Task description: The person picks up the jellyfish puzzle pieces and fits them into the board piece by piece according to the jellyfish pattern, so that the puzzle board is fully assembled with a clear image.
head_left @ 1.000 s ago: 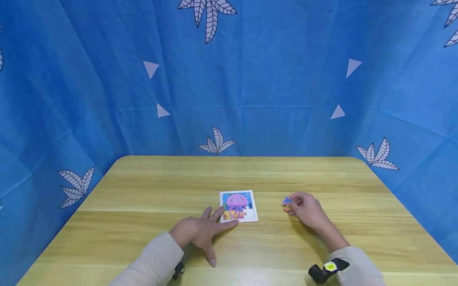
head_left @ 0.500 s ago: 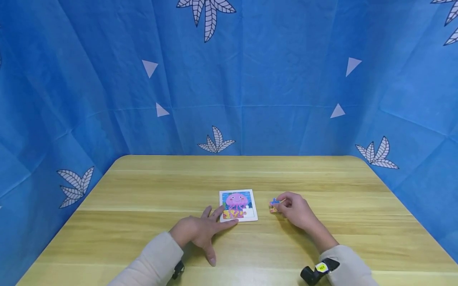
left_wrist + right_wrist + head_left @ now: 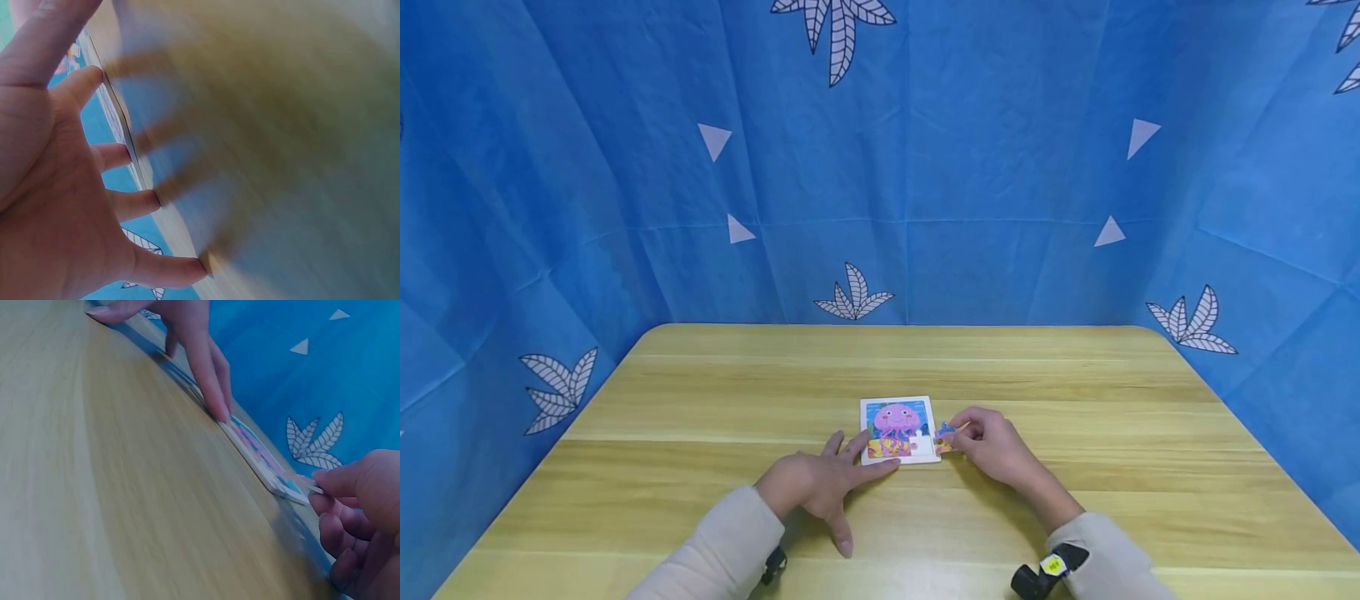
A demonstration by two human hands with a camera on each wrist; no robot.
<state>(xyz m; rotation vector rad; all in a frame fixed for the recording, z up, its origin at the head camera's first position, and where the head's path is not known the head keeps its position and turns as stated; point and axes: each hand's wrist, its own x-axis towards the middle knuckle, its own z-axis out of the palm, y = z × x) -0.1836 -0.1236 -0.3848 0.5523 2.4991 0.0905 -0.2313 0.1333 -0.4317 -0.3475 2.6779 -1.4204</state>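
Observation:
A square jigsaw puzzle board point(image 3: 897, 414) with a white frame and a pink jellyfish picture lies on the table. Its lower right corner shows a bare white gap shaped like a puzzle piece. My left hand point(image 3: 823, 487) has its fingers spread, touching the board's left and near edges; in the left wrist view the fingertips point(image 3: 150, 199) rest along the edge. My right hand point(image 3: 996, 446) pinches a blue, pink and yellow puzzle piece point(image 3: 945, 437) between thumb and fingers. That piece is at the board's right edge, partly hidden by the fingers; whether it touches the frame I cannot tell.
The wooden table point(image 3: 760, 375) stretches out on all sides of the board. A blue curtain point(image 3: 1000, 167) with leaf and triangle prints hangs behind and beside it. Light sleeves and black wrist-worn devices point(image 3: 1033, 581) are at both wrists.
My right hand has carried the puzzle piece leftward across the table, up to the board's right edge. My left hand and the board have stayed in place.

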